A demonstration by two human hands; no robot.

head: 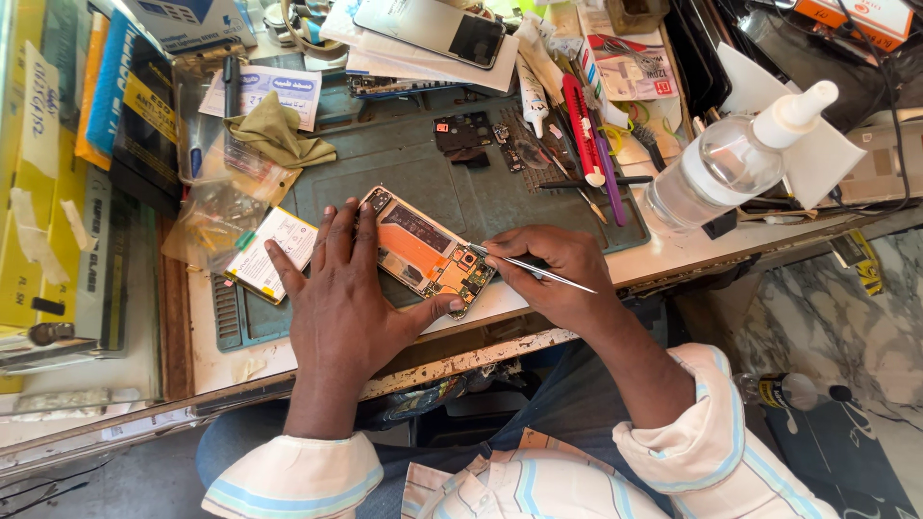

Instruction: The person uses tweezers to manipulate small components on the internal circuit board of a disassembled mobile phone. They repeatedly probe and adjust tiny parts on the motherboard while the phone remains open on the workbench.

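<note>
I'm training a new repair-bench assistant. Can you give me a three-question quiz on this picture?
1. True or false: the left hand rests on the opened phone.
2. What does the right hand hold? A) red-handled cutter B) thin metal tweezers C) spray bottle
3. Fill in: the clear spray bottle lies at the bench's ____ side.

Key: 1 true. 2 B, the tweezers, tip at the phone's lower corner. 3 right.
</note>
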